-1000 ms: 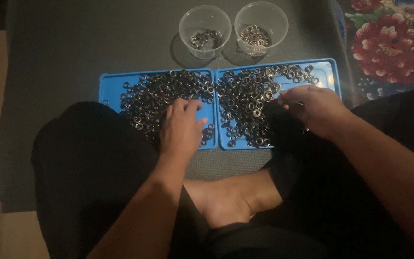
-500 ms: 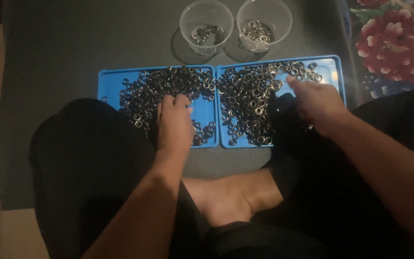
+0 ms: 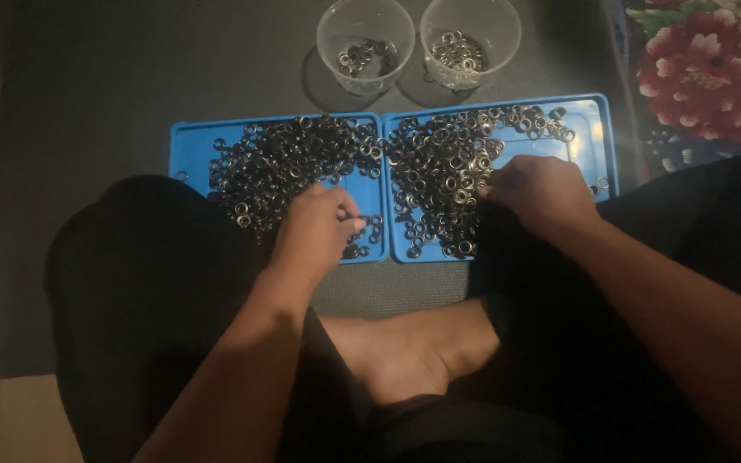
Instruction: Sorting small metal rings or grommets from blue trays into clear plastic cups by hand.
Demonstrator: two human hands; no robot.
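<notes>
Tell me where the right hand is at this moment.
In the head view, the right hand rests on the right blue tray, fingertips in its pile of metal rings, across from the left hand on the left blue tray.

two blue trays [image 3: 195,146], two clear cups [image 3: 365,26], two hands [image 3: 315,230]
</notes>
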